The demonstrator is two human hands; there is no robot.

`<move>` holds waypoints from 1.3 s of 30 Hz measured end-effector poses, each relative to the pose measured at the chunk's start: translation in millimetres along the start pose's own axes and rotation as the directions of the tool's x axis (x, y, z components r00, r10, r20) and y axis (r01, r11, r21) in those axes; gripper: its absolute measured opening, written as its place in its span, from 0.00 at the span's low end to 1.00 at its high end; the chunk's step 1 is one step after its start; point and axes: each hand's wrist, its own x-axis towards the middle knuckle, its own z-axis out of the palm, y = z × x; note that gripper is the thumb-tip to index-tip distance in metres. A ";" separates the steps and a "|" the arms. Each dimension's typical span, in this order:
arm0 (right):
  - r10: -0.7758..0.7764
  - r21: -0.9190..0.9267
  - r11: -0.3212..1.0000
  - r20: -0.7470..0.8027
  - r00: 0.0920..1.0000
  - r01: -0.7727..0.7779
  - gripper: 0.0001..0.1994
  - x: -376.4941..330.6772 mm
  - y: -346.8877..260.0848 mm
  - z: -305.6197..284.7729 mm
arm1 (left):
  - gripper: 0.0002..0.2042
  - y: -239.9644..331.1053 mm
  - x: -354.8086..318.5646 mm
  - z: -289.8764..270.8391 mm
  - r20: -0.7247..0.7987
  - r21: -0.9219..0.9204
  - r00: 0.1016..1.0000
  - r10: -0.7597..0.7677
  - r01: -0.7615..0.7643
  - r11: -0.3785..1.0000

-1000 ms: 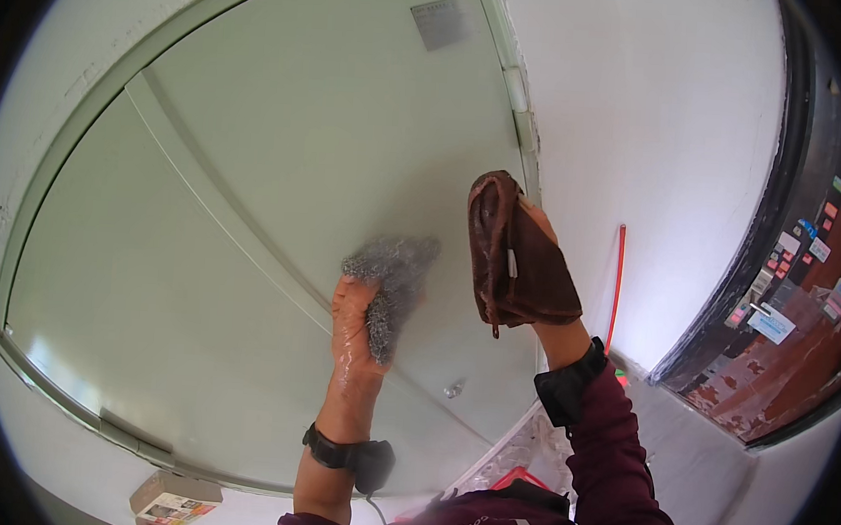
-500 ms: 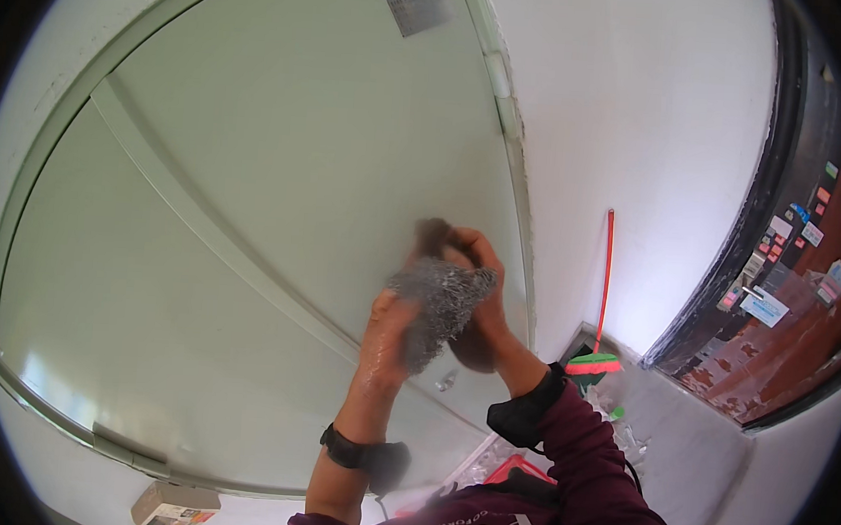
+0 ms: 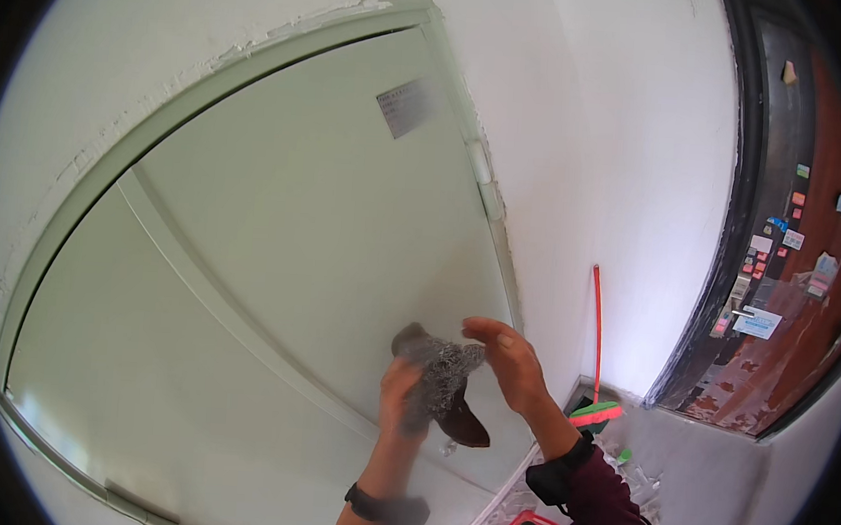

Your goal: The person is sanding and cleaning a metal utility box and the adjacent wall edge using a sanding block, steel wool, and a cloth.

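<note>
Pale green door (image 3: 325, 247), white plaster wall (image 3: 621, 130).

Shiny crinkled metal scouring wad (image 3: 441, 370), brown leathery cloth (image 3: 464, 424), smooth matt door (image 3: 316, 246)

Both hands up at the pale green door (image 3: 278, 235). Left hand (image 3: 400, 401) grips a grey scrunched cloth (image 3: 438, 374) with a brown rag (image 3: 464, 424) under it. Right hand (image 3: 511, 364) pinches the cloth's top edge. Red-handled broom (image 3: 595, 355) leans on the wall, right of the hands.
</note>
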 end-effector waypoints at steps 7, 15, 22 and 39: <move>0.066 0.195 0.979 -0.043 0.997 -0.056 0.24 -33.1 2.4 43.6 | 0.09 -18.2 9.4 -0.1 -0.011 0.611 0.934 0.356 -0.276 0.742; -0.332 -0.090 0.941 -0.058 0.941 0.326 0.19 -16.0 -46.9 45.6 | 0.11 13.0 -6.4 -15.3 0.172 0.639 0.964 0.202 -0.265 0.722; -0.239 0.135 0.960 -0.050 0.970 0.244 0.16 105.9 -102.3 9.1 | 0.07 82.4 -46.8 8.2 0.400 0.854 0.700 0.592 -0.519 0.035; -0.877 -0.659 0.367 -0.010 0.481 0.656 0.15 250.5 -87.0 45.8 | 0.08 144.5 -32.8 -32.7 0.814 0.564 0.421 0.401 -0.408 -0.718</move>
